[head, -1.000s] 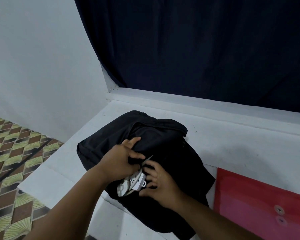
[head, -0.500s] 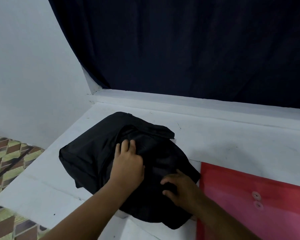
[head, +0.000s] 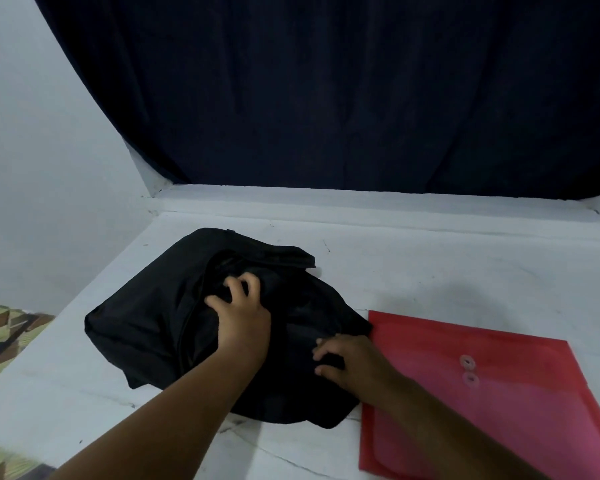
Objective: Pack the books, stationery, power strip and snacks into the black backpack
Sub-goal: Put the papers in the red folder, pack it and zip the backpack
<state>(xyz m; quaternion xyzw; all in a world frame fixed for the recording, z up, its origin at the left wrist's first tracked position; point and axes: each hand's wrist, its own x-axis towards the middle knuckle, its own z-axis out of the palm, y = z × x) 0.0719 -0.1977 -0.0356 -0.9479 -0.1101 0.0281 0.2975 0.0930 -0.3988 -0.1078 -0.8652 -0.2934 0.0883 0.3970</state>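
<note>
The black backpack [head: 146,327] lies flat on the white ledge [head: 430,271], bulging in the middle. My left hand [head: 243,313] is on top of it with curled fingers that grip the fabric beside the zipper opening. Near the bag's lower right corner, my right hand [head: 350,362] pinches the fabric between thumb and curled fingers. A red plastic document envelope [head: 482,393] with a string-and-button clasp lies just right of the bag, touching its edge. The power strip is out of sight; nothing white shows at the opening.
A dark curtain [head: 326,98] hangs behind the ledge, above a raised white sill [head: 361,202]. A white wall [head: 49,168] stands to the left. The ledge's left edge drops to a patterned floor [head: 4,334].
A second ago my right hand was pushing the white power strip into the opening that my left hand held apart. The strip has since vanished inside, and both hands now hold the bag's fabric.
</note>
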